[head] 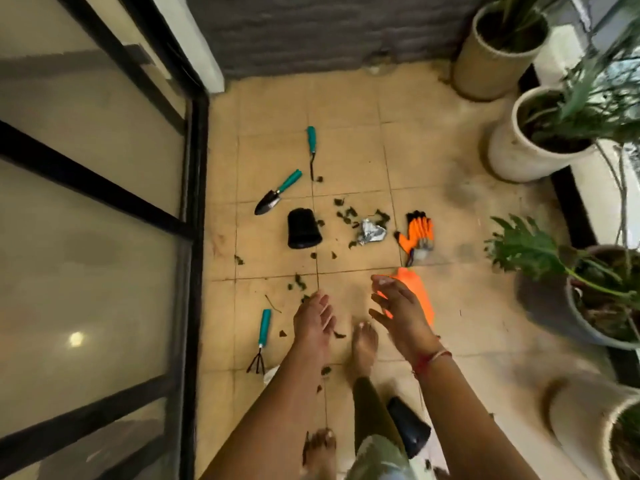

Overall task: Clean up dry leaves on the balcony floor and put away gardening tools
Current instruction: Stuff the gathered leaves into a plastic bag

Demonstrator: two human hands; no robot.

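Dry leaves (346, 214) lie scattered over the tan floor tiles (349, 157). Three teal-handled tools lie among them: a trowel (273, 199), a narrow weeder (311, 147) and a small hand rake (261, 341). An orange-and-black glove (417, 233) lies to the right of the leaves. My left hand (313, 320) hangs open above the floor, fingers straight and holding nothing. My right hand (398, 306) has spread, loosely curled fingers in front of a blurred orange piece (420, 296). Whether it touches that piece cannot be told.
A black pot (304, 233) lies tipped over beside crumpled silver foil (370, 232). Another black pot (408, 431) is by my leg. Potted plants (512, 147) line the right side. A glass sliding door (194, 202) runs along the left. My bare feet (363, 348) stand among the leaves.
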